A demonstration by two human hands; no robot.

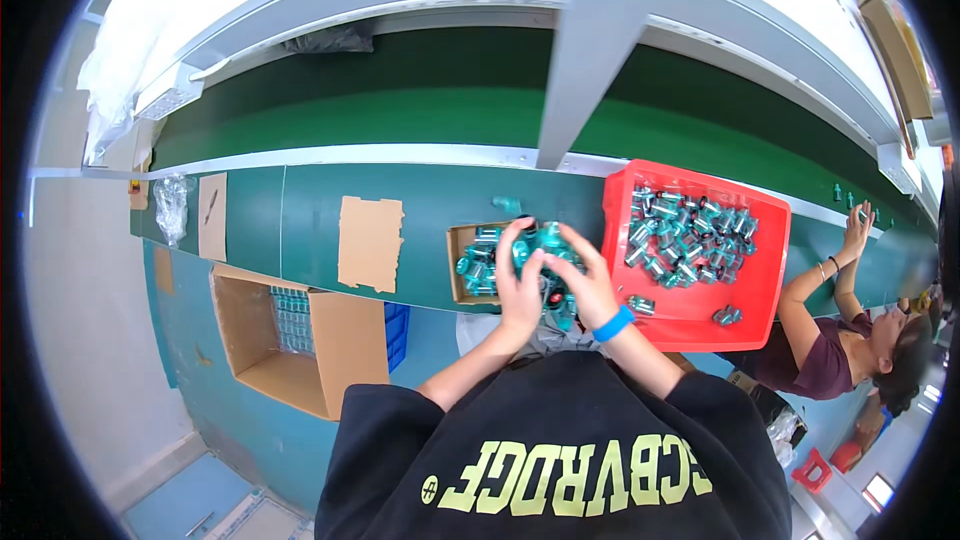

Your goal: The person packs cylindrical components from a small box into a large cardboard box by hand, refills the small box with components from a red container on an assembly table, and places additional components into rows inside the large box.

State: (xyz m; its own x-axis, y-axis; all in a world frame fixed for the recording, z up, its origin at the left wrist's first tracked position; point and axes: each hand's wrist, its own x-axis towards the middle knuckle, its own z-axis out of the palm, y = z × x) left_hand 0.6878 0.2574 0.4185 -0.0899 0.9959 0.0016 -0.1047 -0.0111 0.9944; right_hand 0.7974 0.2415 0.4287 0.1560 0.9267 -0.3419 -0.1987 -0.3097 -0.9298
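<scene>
left hand: fingers curled down over a bunch of the little teal parts, right at the near edge of the green worktop. Looks like it's got hold of a few, though I can't really tell how tight the grip is.
right hand: blue wristband on it, fingers spread and bent over the same clump, touching the left hand. Partly closed around the parts, not a fist.
teal parts: small, short, cylinder-ish pieces in shiny teal with silvery bits, all jumbled together. Too small to make out any finer detail. There's something red peeking out under the hands, no idea what it is.
small cardboard tray: shallow open box just left of the hands, with more of the same teal pieces inside.
red bin: just to the right of the hands, a pile of the same parts heaped toward its far side, a couple of strays near the front wall.
big cardboard box: sits lower down on the left, open, with teal parts stacked in neat rows inside.
cardboard scrap: flat on the worktop, well left of the tray.
another person: at the right, hand up on the worktop.
</scene>
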